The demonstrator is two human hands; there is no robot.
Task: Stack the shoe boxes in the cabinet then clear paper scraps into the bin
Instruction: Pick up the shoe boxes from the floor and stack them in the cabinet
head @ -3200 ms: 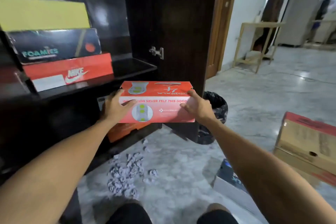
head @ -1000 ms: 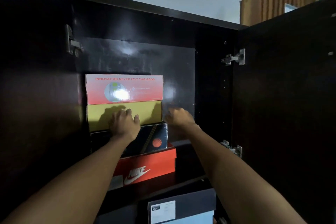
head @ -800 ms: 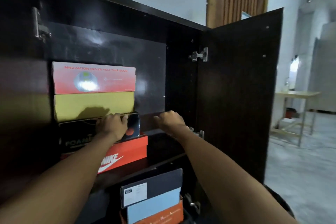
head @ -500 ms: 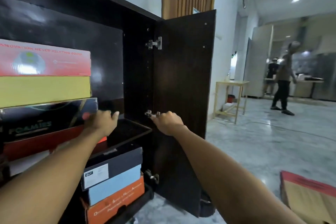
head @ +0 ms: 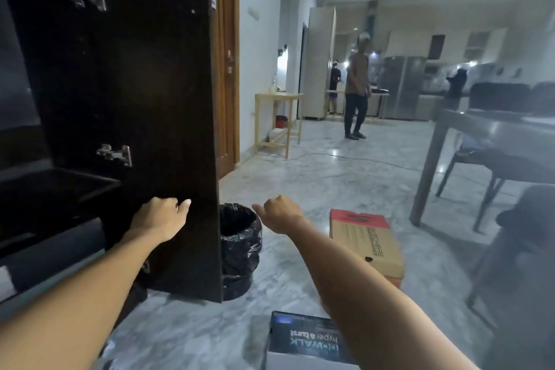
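Observation:
My left hand (head: 162, 216) hangs in front of the dark open cabinet door (head: 144, 99), fingers loosely curled and holding nothing. My right hand (head: 279, 213) is out over the floor, also loosely curled and holding nothing. A brown shoe box with a red end (head: 365, 245) lies on the floor to the right. A dark shoe box with "WALK" lettering (head: 303, 339) lies at the bottom, partly behind my right forearm. The bin lined with a black bag (head: 238, 249) stands just right of the door. A cabinet shelf (head: 54, 186) shows at the left; the stacked boxes are out of view.
A grey table (head: 486, 135) with chairs stands at the right. A small wooden stand (head: 277, 120) is by the wall. A person (head: 356, 87) stands further back on the marble floor, with others behind. A cable runs across the floor.
The view has swung right, away from the stacked boxes toward the room. Both hands have come down from the shelf level and hold nothing. The floor boxes and bin have come into view.

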